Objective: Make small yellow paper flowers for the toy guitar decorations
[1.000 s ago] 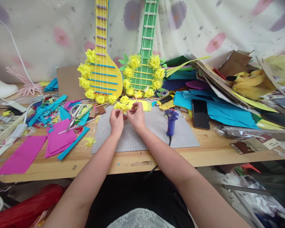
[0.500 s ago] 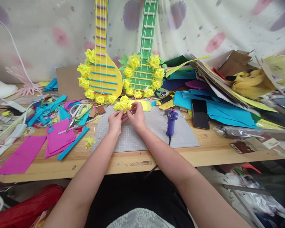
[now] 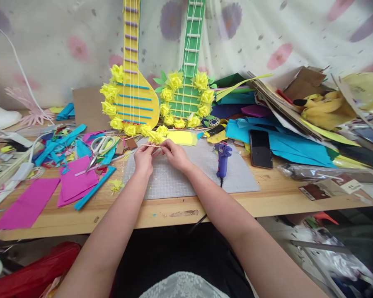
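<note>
A thin pale stick lies level between my two hands, over the far left part of the grey cutting mat. My left hand is closed on it with the fingertips. At its right end my right hand pinches it with thumb and fingers. Just beyond the hands are loose yellow paper flowers and a stack of yellow paper. Behind them stand a yellow toy guitar and a green one, both edged with yellow flowers.
A blue glue gun stands on the mat, its cord running off the front edge. Scissors, magenta paper and coloured scraps lie left. To the right are a phone, blue paper and stacked cardboard.
The stick has turned from upright in my right hand to level between both hands. My hands have shifted slightly left and toward me, and the yellow flowers behind show more fully.
</note>
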`<state>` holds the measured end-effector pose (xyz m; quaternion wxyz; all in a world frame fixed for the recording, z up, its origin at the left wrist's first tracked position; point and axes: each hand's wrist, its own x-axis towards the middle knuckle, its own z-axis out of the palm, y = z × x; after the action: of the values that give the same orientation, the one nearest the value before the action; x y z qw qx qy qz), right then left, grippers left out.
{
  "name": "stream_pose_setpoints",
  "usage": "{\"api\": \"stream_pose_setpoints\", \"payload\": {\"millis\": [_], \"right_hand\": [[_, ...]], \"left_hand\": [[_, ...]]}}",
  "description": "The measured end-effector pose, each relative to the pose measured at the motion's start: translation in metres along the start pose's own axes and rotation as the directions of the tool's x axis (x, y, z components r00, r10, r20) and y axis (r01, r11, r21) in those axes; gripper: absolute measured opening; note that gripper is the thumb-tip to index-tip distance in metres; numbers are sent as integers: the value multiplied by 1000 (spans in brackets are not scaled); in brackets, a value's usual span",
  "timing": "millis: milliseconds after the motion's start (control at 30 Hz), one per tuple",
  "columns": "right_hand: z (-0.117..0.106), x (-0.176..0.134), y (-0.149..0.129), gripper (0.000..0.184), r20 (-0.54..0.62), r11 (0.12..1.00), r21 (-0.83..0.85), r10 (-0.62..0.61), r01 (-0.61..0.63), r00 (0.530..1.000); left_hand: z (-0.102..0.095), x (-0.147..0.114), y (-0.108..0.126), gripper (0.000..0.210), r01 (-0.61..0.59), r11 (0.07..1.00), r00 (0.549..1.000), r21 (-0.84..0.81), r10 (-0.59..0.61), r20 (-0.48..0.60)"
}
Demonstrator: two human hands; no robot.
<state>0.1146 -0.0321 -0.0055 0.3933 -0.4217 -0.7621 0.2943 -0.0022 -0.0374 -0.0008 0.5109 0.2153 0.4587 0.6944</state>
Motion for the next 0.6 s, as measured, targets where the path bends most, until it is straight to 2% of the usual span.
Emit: {"api": "stream_pose_setpoints", "payload": {"millis": [167, 267, 433, 600], "right_hand": [[2, 5, 11, 16, -104, 992, 103, 84, -73, 991], [3, 7, 16, 16, -118, 984, 147, 114, -97, 986], [3, 8, 17, 16, -128, 975, 185, 147, -122, 981], [2, 9, 16, 16, -103, 965, 225, 159, -133, 982]], "left_hand": [[0, -2, 4, 12, 18, 999, 999, 37, -19, 32], [1, -5, 6, 11, 12, 999, 999, 45, -13, 30], [0, -5, 6, 25, 25, 999, 993, 37, -30, 117], [-2, -4, 6, 25, 36, 999, 993, 31, -39, 114]]}}
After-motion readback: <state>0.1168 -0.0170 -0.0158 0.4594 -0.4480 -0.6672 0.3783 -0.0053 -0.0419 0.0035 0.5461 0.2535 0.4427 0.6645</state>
